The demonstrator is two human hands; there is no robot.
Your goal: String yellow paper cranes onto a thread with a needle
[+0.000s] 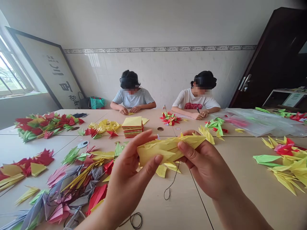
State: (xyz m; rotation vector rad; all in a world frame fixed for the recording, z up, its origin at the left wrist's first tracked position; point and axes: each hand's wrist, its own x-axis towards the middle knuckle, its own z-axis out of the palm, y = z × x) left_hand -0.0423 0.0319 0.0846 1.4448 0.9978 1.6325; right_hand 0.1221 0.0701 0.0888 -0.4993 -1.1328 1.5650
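Between my two hands, above the table, is a bundle of folded yellow paper pieces, lying roughly level. My left hand grips its left end, thumb across the front and fingers raised behind. The right end is pinched by my right hand, with the thumb on the near face and the other fingers behind. A dark thread hangs below the bundle and curls on the tabletop. Loose yellow folded pieces lie just beneath. What the fingers touch behind the paper is hidden.
Folded paper pieces in pink, grey and red heap at the left. A stack of square paper sheets stands mid-table. Yellow and green folded pieces lie right. Two people sit opposite, hands on the table. A thread coil lies near me.
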